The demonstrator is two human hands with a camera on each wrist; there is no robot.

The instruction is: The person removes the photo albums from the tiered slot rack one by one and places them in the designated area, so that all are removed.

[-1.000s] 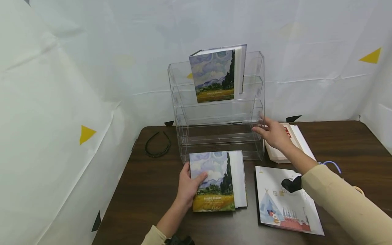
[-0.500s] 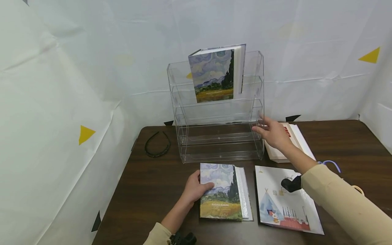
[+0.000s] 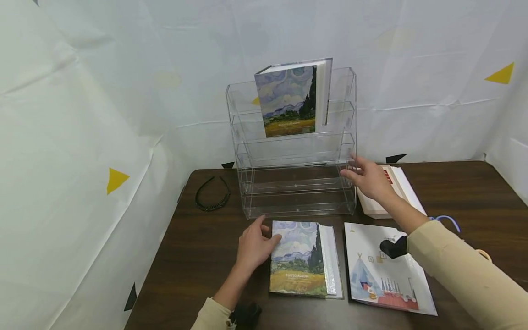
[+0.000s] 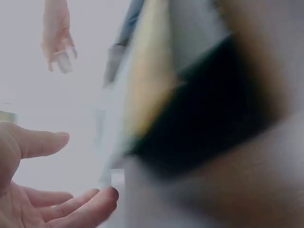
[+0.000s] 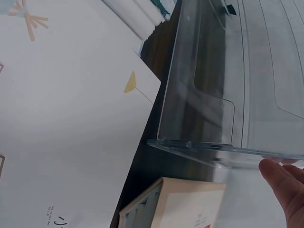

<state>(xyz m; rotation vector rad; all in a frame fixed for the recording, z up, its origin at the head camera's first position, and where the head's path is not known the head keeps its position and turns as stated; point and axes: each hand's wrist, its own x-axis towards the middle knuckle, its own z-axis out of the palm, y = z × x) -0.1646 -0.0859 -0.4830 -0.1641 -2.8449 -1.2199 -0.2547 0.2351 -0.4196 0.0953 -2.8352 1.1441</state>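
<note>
A photo album (image 3: 303, 259) with a painted landscape cover lies flat on the dark table (image 3: 198, 256), just in front of a clear acrylic tiered rack (image 3: 294, 183). My left hand (image 3: 253, 245) lies beside the album's left edge with relaxed fingers, the thumb close to its top corner. The left wrist view is blurred but shows that hand (image 4: 80, 166) with straight fingers holding nothing. My right hand (image 3: 365, 176) rests with extended fingers against the rack's right side; a fingertip (image 5: 285, 185) shows by the rack wall (image 5: 228, 95). A matching album (image 3: 290, 98) stands in the top tier.
A white booklet (image 3: 385, 270) with a teepee picture lies right of the album. A thick book (image 3: 396, 188) with red lettering lies behind my right hand. A black headband (image 3: 212, 195) sits left of the rack. White sheeting surrounds the table.
The left hand drew the album toward me, away from the rack, then loosened its hold and now lies open at the album's left edge. The right hand stayed on the rack.
</note>
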